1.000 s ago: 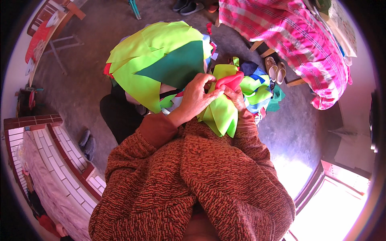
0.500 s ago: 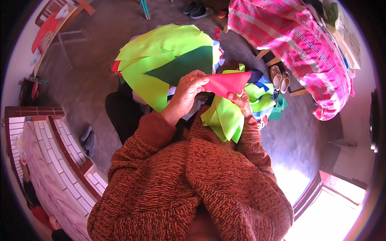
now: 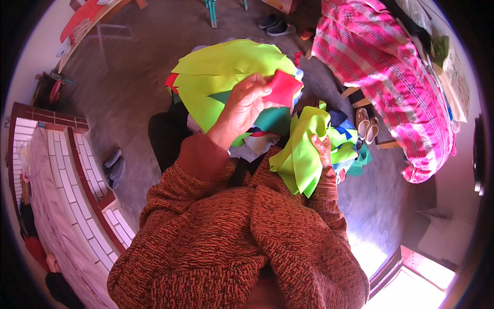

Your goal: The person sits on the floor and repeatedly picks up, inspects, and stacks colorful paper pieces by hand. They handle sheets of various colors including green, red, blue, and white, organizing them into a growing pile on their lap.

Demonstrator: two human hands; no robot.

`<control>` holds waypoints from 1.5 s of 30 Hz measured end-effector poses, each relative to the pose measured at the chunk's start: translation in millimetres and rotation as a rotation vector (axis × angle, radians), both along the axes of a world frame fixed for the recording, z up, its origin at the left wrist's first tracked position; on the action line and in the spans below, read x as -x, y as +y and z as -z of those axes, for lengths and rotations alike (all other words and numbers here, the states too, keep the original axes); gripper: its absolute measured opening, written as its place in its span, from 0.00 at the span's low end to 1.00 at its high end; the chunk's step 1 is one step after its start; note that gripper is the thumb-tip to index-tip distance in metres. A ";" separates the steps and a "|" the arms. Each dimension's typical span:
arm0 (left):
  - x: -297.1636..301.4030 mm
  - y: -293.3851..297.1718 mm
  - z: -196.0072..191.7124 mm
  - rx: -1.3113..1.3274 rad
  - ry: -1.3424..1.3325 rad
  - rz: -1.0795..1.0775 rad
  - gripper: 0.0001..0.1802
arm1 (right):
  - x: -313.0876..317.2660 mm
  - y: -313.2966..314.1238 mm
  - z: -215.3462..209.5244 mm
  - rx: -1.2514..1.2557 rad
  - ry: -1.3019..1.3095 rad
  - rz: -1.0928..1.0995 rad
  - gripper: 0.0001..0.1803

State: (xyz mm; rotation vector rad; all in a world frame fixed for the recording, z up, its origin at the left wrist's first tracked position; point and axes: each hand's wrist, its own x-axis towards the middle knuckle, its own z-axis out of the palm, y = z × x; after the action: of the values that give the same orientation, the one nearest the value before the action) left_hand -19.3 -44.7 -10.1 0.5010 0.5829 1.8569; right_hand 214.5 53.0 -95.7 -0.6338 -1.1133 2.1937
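Observation:
A red piece of fabric (image 3: 284, 88) is pinched between the thumb and fingers of my left hand (image 3: 247, 100), held up above the fabric pile. My right hand (image 3: 323, 150) grips a bunch of yellow-green fabric pieces (image 3: 298, 149) that hang down over my lap. In front of me rises a heap of yellow-green fabric pieces (image 3: 221, 64), with a dark green piece (image 3: 272, 119) partly hidden behind my left hand. Beside my right hand lie more scraps (image 3: 342, 136) in yellow-green and blue.
A bed or bench under a pink plaid cover (image 3: 381, 77) stands at the right, with tan shoes (image 3: 366, 126) beside it. Dark slippers (image 3: 278, 26) lie on the floor ahead. Grey shoes (image 3: 114, 167) lie left, near a white-tiled ledge (image 3: 67, 180).
My left hand has drawn the red piece away from my right hand, up over the heap. The right hand keeps the yellow-green pieces. The view has shifted slightly.

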 end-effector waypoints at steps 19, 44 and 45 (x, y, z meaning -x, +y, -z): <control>49.4 -69.1 29.5 0.478 1.022 -0.790 0.21 | 3.3 1.6 -0.7 -0.007 -0.040 -0.014 0.28; 41.4 -62.5 27.9 0.313 1.303 -0.842 0.18 | 11.8 -13.3 -25.2 0.040 -0.041 0.029 0.24; 41.4 -65.0 26.1 0.335 1.290 -0.794 0.19 | 11.6 -12.6 -24.7 0.031 -0.040 0.024 0.24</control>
State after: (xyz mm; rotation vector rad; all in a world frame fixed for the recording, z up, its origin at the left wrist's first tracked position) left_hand -60.7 -109.7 -36.2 1.3743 2.1474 1.8605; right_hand 202.9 40.4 -70.9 -0.7037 -1.0882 2.1902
